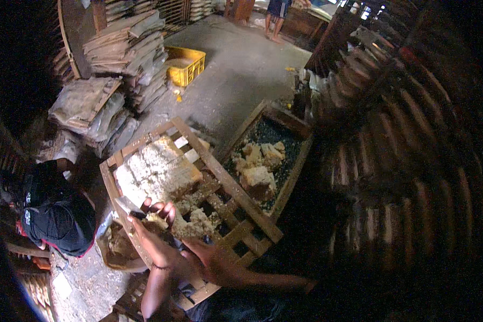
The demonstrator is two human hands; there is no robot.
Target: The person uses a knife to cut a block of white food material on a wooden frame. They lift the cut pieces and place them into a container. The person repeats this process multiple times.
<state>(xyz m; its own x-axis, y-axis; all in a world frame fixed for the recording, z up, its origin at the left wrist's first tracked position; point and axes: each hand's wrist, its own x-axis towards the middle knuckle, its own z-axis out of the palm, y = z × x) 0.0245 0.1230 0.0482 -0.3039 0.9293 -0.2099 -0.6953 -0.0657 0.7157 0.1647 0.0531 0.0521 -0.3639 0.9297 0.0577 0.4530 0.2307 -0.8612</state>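
Note:
My left hand point(157, 242), with a thin band at its wrist, is turned partly palm up over a wooden lattice frame point(241, 199). Its curled fingers hold a pale crumbly lump point(155, 220). Just beyond the thumb is a flat grey blade point(125, 204); whether the hand grips it is unclear. My right hand point(203, 251) meets the left near its heel, and its fingers are partly hidden in shadow. A big cracked pale block point(155, 169) rests on the slats, brightly lit. Loose crumbly chunks point(197, 223) lie between it and my hands.
Beyond the lattice, a wooden trough point(292, 181) with a dark lining holds broken pale pieces point(261, 179). A basin point(122, 251) sits below left, near a person in dark clothing point(58, 211). Stacked boards point(124, 52), a yellow crate point(187, 72) and another person's legs point(274, 26) are farther off.

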